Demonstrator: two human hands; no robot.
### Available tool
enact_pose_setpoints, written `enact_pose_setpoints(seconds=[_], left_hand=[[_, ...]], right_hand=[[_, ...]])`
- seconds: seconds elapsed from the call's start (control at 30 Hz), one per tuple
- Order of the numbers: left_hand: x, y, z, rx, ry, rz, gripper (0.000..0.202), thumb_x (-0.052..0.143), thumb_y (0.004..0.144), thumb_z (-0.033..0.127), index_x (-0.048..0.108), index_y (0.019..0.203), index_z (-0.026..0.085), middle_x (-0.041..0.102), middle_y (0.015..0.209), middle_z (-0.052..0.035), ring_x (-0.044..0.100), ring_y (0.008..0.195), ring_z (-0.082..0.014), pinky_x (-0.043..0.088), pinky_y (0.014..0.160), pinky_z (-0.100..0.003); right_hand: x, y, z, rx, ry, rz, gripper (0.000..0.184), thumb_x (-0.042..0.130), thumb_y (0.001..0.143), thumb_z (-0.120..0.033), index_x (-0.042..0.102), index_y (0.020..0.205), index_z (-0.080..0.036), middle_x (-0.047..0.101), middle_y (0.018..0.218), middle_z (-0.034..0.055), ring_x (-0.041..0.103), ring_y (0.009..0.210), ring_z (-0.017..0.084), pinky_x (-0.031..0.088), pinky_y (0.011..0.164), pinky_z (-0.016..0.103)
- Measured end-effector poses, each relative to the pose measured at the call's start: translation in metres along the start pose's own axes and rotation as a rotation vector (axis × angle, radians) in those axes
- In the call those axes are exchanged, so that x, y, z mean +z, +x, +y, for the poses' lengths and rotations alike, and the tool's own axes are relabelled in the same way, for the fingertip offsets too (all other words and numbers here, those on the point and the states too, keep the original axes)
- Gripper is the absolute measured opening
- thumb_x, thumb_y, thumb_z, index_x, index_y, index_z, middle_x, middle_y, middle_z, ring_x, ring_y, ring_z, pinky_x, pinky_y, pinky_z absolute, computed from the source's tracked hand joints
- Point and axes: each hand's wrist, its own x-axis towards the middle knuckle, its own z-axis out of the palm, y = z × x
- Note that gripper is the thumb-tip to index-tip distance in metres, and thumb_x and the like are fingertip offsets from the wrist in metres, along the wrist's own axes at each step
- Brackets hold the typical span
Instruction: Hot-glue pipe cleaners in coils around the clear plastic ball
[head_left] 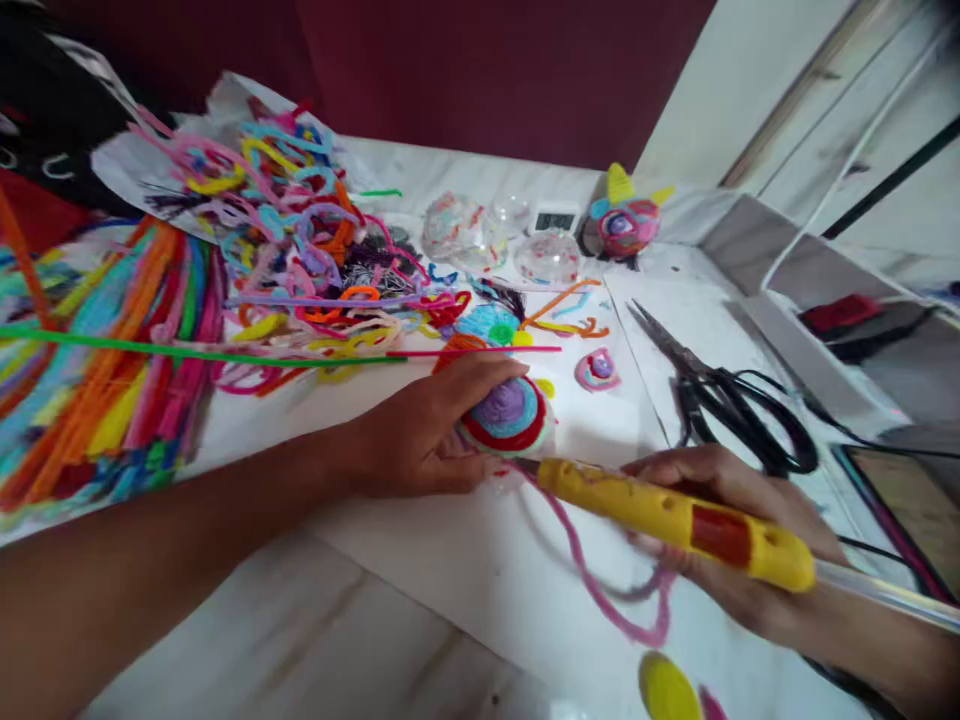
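Left forearm (pixel 187 545) | ringed piece (pixel 506 412) | purple, blue, red outward | apparently fuzzy

Two hands (pixel 416 425), one glue gun (pixel 660 512)

Left forearm (pixel 202 535) extends inward from the lower left, wrist nearly straight; left hand (pixel 420 430) is curled in a grip, digits parted to near and far sides. Right hand (pixel 757 487) enters from lower right, fingers bent, gripping, directed leftward.

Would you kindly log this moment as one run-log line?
Left hand: holds ringed piece | Right hand: grips yellow glue gun, tip near piece | Nearby: pink strand, black-handled scissors beyond right hand
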Motion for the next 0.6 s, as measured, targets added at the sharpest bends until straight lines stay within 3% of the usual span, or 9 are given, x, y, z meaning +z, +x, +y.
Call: enact_pose_setpoints(seconds=[0.3,0.6], left_hand=[[0.0,0.001,0.003,-0.033,0.015,0.002,0.076,0.07,0.083,0.031,0.032,0.147,0.022,0.047,0.146,-0.0167,0.045,0.137,-0.0329,0.04,0.113,-0.046],[0.001,0.0,0.001,-0.059,0.01,0.02,0.074,0.07,0.081,0.03,0.034,0.146,0.023,0.048,0.145,-0.015,0.046,0.136,-0.0317,0.04,0.112,-0.044]], right_hand=[[-0.001,0.0,-0.009,0.03,-0.02,-0.05,0.028,0.064,0.084,-0.032,0.048,0.106,-0.036,0.074,0.077,-0.007,0.075,0.066,0.022,0.054,0.048,0.029],[-0.001,0.002,-0.012,0.04,-0.016,-0.036,0.025,0.062,0.082,-0.029,0.049,0.102,-0.037,0.071,0.073,-0.0102,0.07,0.056,0.018,0.052,0.046,0.028]])
